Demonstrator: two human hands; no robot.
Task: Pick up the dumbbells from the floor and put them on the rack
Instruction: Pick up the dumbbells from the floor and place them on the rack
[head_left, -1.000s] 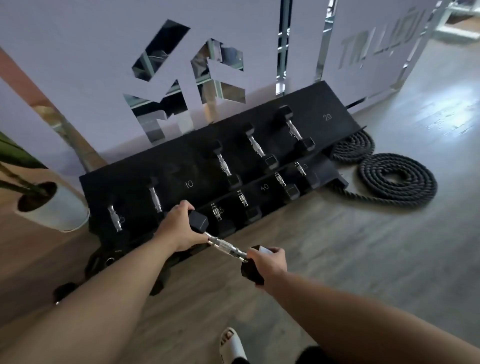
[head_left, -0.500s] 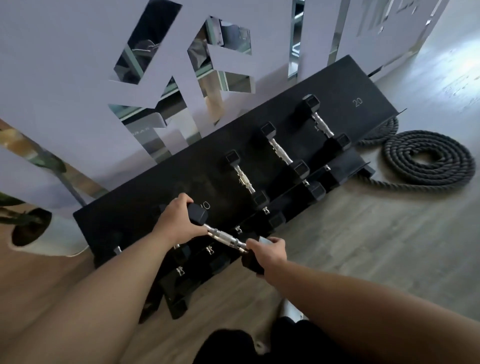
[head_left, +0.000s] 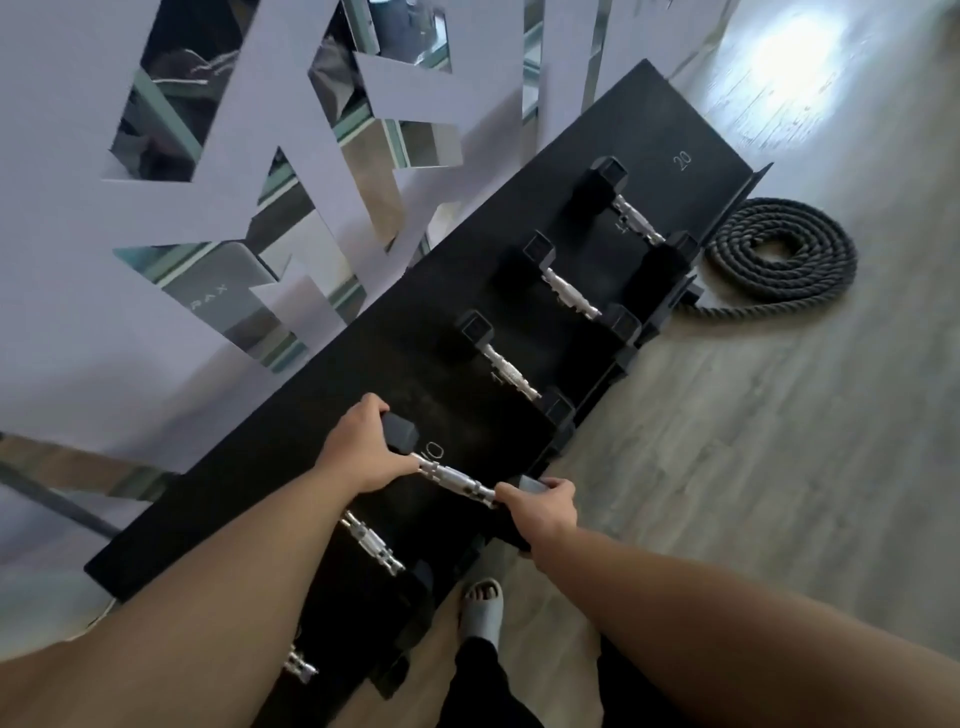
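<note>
A black hex dumbbell (head_left: 453, 475) with a chrome handle is held over the top shelf of the black rack (head_left: 291, 415), right by the painted "10". My left hand (head_left: 361, 449) grips its far head and my right hand (head_left: 540, 506) grips its near head. Three more dumbbells lie on the same shelf further right, the closest dumbbell (head_left: 509, 371) a short way off. Another dumbbell (head_left: 371, 545) rests on the shelf under my left forearm. Whether the held dumbbell touches the shelf I cannot tell.
A coiled black battle rope (head_left: 779, 260) lies on the wood floor past the rack's right end. A white wall panel with mirrored cut-outs (head_left: 218, 197) stands behind the rack. My foot in a pale slipper (head_left: 480, 605) is close to the rack's front edge.
I have stepped closer and both hands have carried the dumbbell up and over the top shelf to the "10" mark. The view now looks steeply down on the rack.
</note>
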